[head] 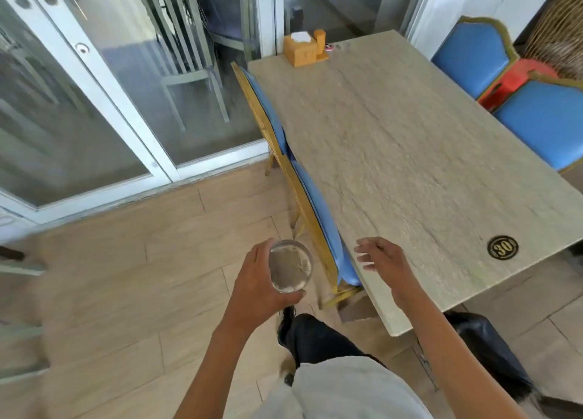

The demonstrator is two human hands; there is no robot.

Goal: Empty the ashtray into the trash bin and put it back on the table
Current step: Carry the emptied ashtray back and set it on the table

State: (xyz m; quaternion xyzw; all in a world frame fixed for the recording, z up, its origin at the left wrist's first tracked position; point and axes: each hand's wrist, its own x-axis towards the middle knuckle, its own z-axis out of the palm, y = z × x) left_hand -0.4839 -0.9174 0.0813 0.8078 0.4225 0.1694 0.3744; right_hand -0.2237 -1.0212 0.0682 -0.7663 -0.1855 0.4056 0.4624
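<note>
Left hand (258,279) grasps a round clear glass ashtray (290,266), fingers at its far rim and thumb at its near rim. Ashtray is held mouth up over the pale wood-plank floor (126,279), to the left of the table and clear of it. Grey-white residue coats its inner base; no loose contents can be made out.

Right hand (383,259) is released, fingers spread and slightly curled, holding nothing. It hovers over the near left edge of the long rectangular table with the beige wood-grain top (410,153); whether it touches the surface cannot be told.

On the table: a light wooden napkin holder with white napkins (303,48) at the far left corner, a small round red-and-white object (328,47) just beside it, and a round black marker bearing the number 30 (503,247) near the right front edge.

Blue-cushioned chairs with yellow frames (318,229) are pushed in along the table's left side; two more blue-backed chairs (504,80) stand on its right side, with a red object (511,82) between them.

White-framed glass doors (126,103) line the left and far side.

No trash bin is in view.
</note>
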